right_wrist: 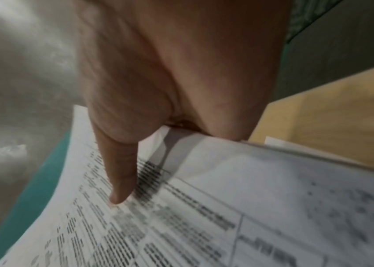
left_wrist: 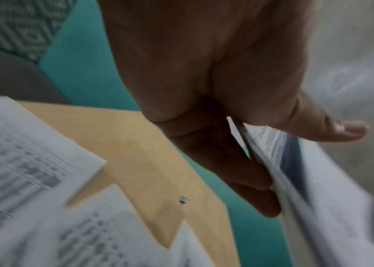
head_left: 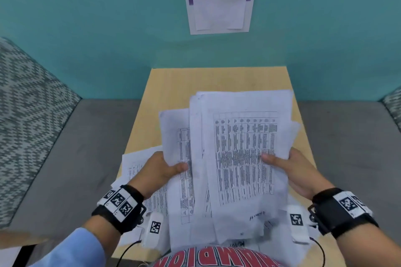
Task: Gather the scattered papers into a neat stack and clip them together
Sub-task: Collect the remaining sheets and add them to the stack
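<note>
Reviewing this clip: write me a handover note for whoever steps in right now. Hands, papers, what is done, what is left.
Left hand: pinches the left edge of the lifted bundle of papers, thumb on top.
Right hand: grips the bundle's right edge, thumb pressed on the printed table.
The bundle is held above the wooden table, its sheets fanned and uneven.
Loose sheets still lie on the table under the left hand.
Done: most papers picked up.
Left: collect the remaining sheets, square the edges, clip. A small dark object on the table may be the clip; too blurred to tell.

Head view looks down; wrist views close, sharing papers (head_left: 243, 158).
</note>
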